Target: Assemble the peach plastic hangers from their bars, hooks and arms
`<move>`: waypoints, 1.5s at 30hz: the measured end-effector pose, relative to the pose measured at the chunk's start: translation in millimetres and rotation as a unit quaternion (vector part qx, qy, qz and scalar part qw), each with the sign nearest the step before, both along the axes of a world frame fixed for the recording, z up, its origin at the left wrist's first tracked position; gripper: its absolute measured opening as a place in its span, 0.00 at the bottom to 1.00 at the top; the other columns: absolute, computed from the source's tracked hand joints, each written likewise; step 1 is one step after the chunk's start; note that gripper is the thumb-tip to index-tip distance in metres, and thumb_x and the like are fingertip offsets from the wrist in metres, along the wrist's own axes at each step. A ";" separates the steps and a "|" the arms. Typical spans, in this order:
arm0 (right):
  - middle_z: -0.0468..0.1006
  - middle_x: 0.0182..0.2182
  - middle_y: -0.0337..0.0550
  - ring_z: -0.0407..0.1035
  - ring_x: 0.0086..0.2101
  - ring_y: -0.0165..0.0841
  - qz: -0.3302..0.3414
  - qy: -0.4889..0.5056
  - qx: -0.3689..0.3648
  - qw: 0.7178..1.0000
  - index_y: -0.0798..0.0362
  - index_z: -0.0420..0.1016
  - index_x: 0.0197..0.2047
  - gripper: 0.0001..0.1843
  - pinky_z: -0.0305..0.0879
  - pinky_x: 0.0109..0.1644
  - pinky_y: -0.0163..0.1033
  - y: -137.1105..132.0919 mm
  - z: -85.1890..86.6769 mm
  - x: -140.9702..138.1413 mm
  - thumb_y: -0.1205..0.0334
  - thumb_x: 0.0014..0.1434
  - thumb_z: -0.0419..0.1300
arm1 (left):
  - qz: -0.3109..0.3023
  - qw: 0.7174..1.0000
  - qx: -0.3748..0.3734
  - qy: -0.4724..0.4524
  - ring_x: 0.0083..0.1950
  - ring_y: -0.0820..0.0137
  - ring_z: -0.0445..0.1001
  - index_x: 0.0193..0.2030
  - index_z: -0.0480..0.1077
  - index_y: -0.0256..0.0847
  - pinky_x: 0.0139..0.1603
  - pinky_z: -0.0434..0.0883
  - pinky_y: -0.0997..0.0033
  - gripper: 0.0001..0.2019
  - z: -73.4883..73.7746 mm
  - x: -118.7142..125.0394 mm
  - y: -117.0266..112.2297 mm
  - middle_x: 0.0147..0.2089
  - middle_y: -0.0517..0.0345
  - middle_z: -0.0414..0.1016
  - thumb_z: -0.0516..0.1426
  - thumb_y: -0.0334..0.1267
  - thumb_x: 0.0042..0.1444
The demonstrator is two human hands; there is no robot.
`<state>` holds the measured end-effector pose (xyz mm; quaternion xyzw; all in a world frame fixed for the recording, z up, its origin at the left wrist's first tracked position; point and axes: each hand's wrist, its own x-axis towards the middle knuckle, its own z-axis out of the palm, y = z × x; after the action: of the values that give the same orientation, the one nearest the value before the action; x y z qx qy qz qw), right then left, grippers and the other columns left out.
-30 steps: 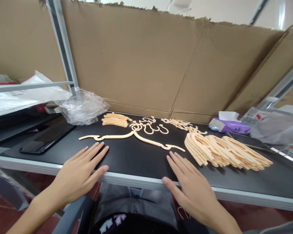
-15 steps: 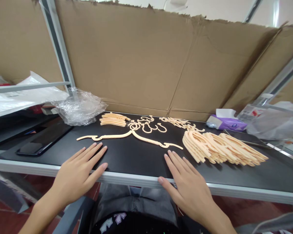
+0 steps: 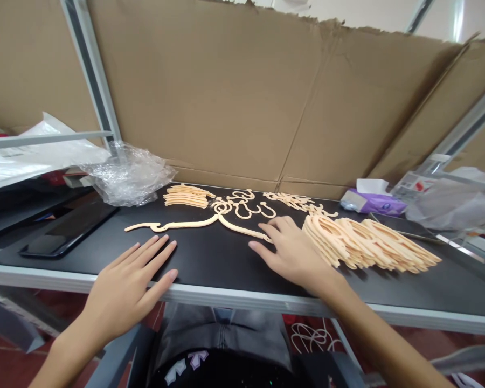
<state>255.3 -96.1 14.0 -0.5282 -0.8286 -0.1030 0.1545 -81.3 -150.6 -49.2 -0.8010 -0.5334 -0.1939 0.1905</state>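
Note:
A cream-coloured plastic clothes hanger (image 3: 194,223) lies spread flat on the black tabletop, its two arms running out from a middle joint. My left hand (image 3: 133,280) rests flat at the table's front edge, fingers stretched out just below the hanger's left arm and holding nothing. Over the hanger's right end is my right hand (image 3: 289,248), its fingers apart and slightly curled; it hides that tip, and I cannot tell whether it touches it. Right beside this hand stands a stack of cream hanger pieces (image 3: 364,242). Several loose hooks (image 3: 242,207) lie behind the hanger's joint.
At the back are a small stack of cream pieces (image 3: 188,195) and a heap of small parts (image 3: 295,202). Crumpled clear plastic (image 3: 129,175) and a dark phone (image 3: 68,226) lie left. A purple tissue pack (image 3: 374,200) sits right. Cardboard (image 3: 210,91) walls the back.
My right hand has moved forward and slightly left from the table's front edge to above the hanger's right end, its fingers curling a little. My left hand has stayed in place.

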 end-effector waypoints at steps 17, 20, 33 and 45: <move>0.81 0.36 0.48 0.71 0.32 0.39 0.092 0.096 0.124 0.983 0.57 0.74 0.43 0.11 0.61 0.40 0.43 37.4 -23.6 -7.1 0.64 0.70 0.51 | 0.004 1.000 -0.012 -0.010 0.69 0.52 0.66 0.68 0.66 0.42 0.69 0.62 0.45 0.32 4.8 3.2 -2.4 0.69 0.52 0.66 0.46 0.59 0.67; 0.81 0.36 0.49 0.71 0.32 0.38 0.144 0.128 0.228 0.954 0.56 0.73 0.43 0.10 0.61 0.39 0.42 36.8 -22.3 -7.2 0.66 0.70 0.51 | 0.004 0.995 -0.060 -0.074 0.69 0.50 0.66 0.66 0.69 0.45 0.70 0.62 0.44 0.32 14.7 4.1 -2.1 0.68 0.51 0.68 0.49 0.62 0.64; 0.81 0.37 0.49 0.73 0.34 0.37 0.216 0.156 0.311 0.913 0.55 0.72 0.47 0.07 0.67 0.39 0.42 34.0 -21.6 -11.9 0.68 0.69 0.53 | -0.250 0.610 -0.374 -0.653 0.45 0.66 0.80 0.56 0.74 0.40 0.47 0.76 0.67 0.19 69.4 88.9 84.0 0.50 0.48 0.80 0.62 0.47 0.62; 0.80 0.42 0.52 0.75 0.44 0.42 0.178 0.283 0.234 0.913 0.54 0.78 0.47 0.11 0.69 0.51 0.52 29.3 -19.2 -12.7 0.61 0.65 0.58 | -0.247 0.494 -0.203 -0.809 0.39 0.73 0.81 0.41 0.77 0.36 0.45 0.77 0.75 0.07 88.9 85.2 125.0 0.37 0.55 0.82 0.57 0.33 0.67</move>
<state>242.6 -66.8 -5.3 -0.3280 -0.7826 -0.1113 0.5174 3.9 -25.5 39.7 -0.4092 -0.2591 -0.6825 -0.5474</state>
